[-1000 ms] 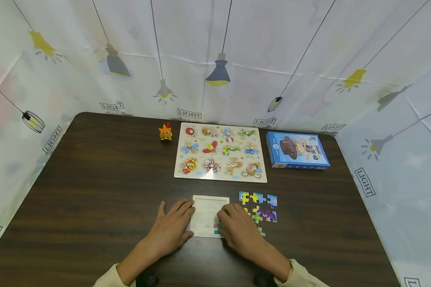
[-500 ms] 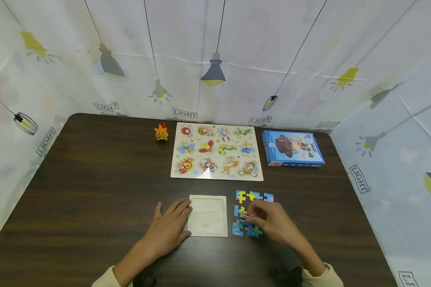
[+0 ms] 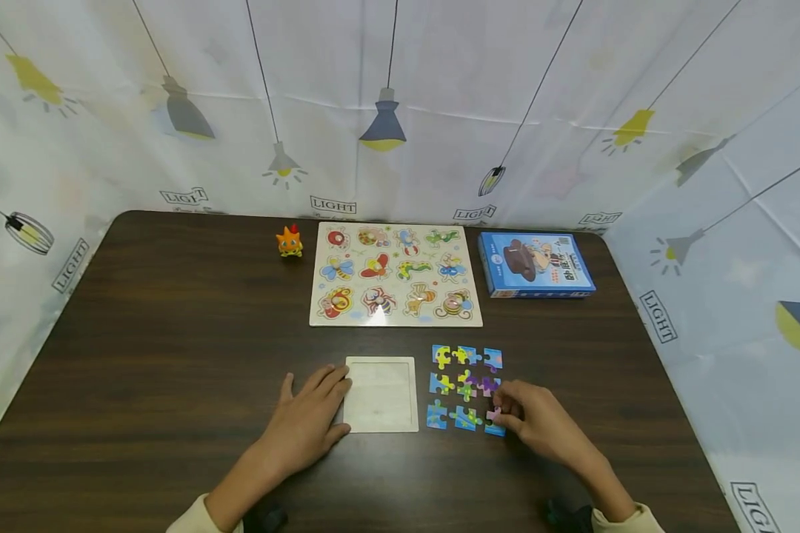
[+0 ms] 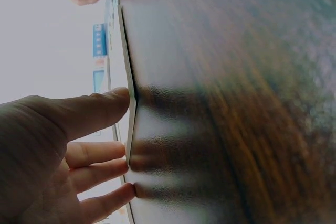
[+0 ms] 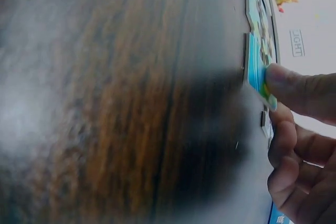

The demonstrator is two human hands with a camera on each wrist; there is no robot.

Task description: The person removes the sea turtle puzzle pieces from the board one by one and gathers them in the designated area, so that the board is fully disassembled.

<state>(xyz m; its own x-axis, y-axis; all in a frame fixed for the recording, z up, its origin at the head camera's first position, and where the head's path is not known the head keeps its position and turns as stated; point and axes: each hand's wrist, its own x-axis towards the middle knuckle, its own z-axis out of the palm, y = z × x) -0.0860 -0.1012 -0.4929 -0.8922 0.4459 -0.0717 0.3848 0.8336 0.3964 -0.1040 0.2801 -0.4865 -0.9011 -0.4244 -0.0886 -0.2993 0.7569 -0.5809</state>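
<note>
A shallow white puzzle frame (image 3: 381,394) lies flat, its recess showing a bare pale base. My left hand (image 3: 307,418) rests at its left side, fingers straight, with fingertips and thumb touching the frame's edge. To the right of the frame, several colourful jigsaw pieces (image 3: 466,419) lie loosely in rows. At the lower right of these, my right hand (image 3: 540,420) pinches a blue-and-pink jigsaw piece (image 3: 494,428) between thumb and forefinger. In the right wrist view, the thumb presses on that jigsaw piece (image 5: 256,69) near its corner; the fingertip under it is partly hidden.
Behind the frame lies a large peg-puzzle board (image 3: 396,275) with insect pictures. A blue box (image 3: 536,265) stands to its right, and a small orange toy figure (image 3: 290,241) to its left. A printed curtain (image 3: 333,96) borders the dark wooden table (image 3: 193,318).
My right hand has moved from over the frame to the right, bringing the jigsaw piece to the corner of the rows. The frame's recess no longer shows that piece. My left hand stays put.
</note>
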